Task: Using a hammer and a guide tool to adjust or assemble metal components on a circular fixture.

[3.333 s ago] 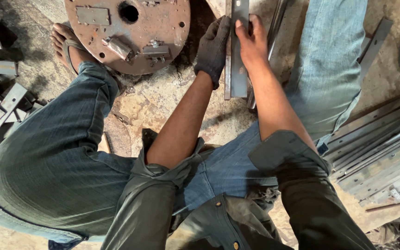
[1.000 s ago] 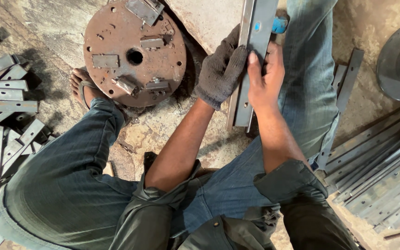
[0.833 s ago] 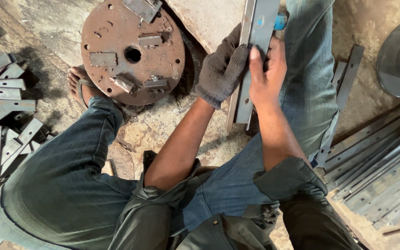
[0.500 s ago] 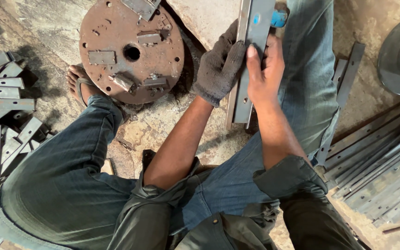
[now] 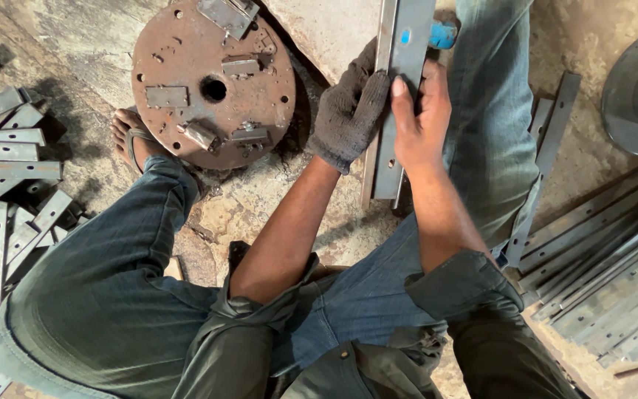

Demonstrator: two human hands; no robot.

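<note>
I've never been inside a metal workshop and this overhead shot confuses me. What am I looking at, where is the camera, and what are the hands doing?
The camera sits on the person's head and looks straight down, so you see their own arms, their knees in jeans and the dusty floor below.

The left hand wears a dark knit glove; the right hand is bare. Together they grip a long flat grey metal strip that stands roughly upright between them, the glove on its left edge and the bare fingers across its face.

To the left lies a round rusty metal disc with a centre hole and small metal pieces fixed on it. A sandalled foot rests beside it. More grey strips lie in a heap at far left and in a stack at right. A small blue object shows behind the held strip; what it is I cannot tell.
</note>
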